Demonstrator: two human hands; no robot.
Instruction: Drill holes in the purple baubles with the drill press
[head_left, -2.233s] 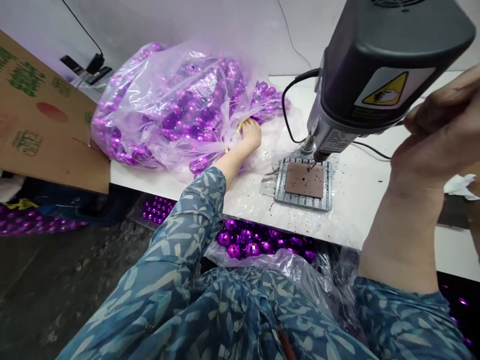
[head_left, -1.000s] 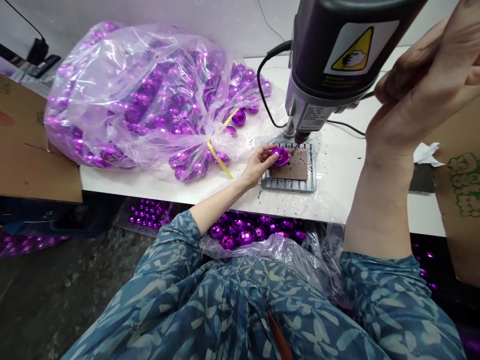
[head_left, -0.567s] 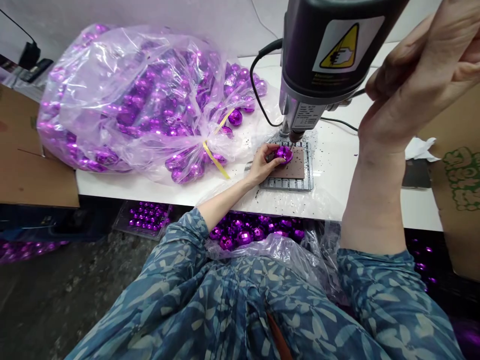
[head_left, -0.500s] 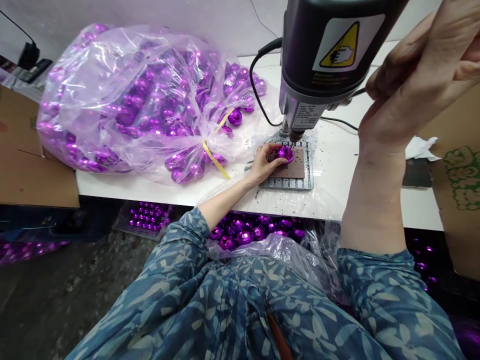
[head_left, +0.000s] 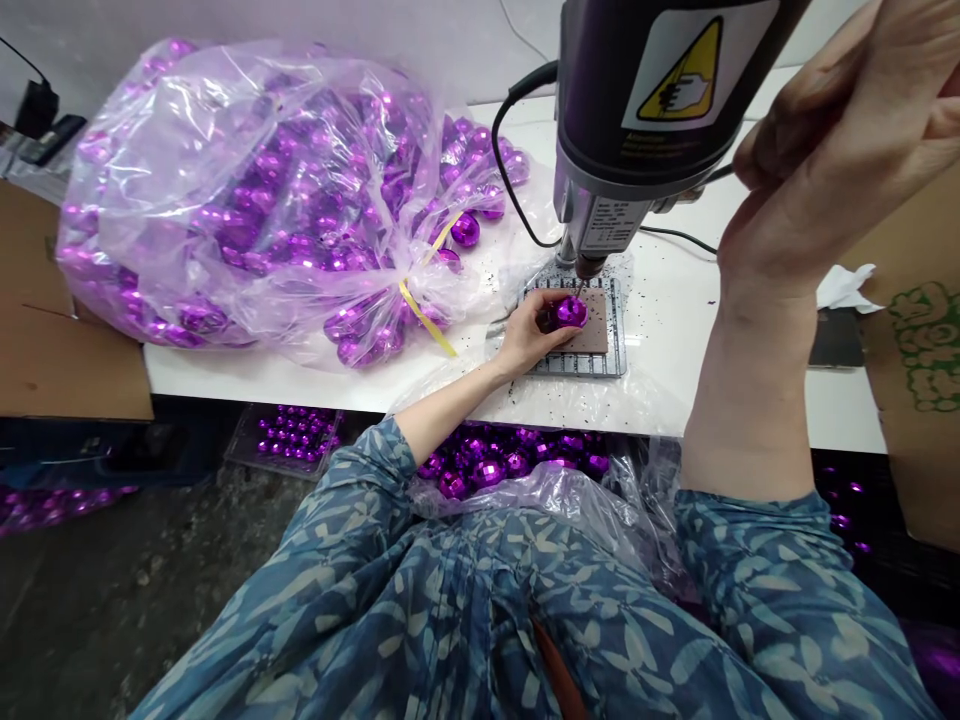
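Observation:
My left hand [head_left: 529, 330] pinches a shiny purple faceted ball [head_left: 572, 313] between thumb and fingers. The ball rests on a brown square board [head_left: 598, 335], which lies on the grey slotted base plate [head_left: 618, 350] of a bench drill [head_left: 637, 110]. Right above the ball the thin drill bit [head_left: 581, 287] points down; whether it touches the ball I cannot tell. Raised at the upper right beside the drill, my right hand [head_left: 847, 150] has curled fingers, and what they grip is hidden behind the hand.
A big tied clear bag [head_left: 247, 200] of purple balls fills the table's left side. More balls lie in an open plastic-lined container [head_left: 487, 470] below the front edge. Cardboard boxes [head_left: 67, 310] flank both sides. Dark chips surround the base plate; a black cable [head_left: 501, 150] loops beside the drill.
The ball has turned a little in my left fingers, and its place under the bit has shifted slightly. My right hand stays up beside the drill. The whole view has moved a bit.

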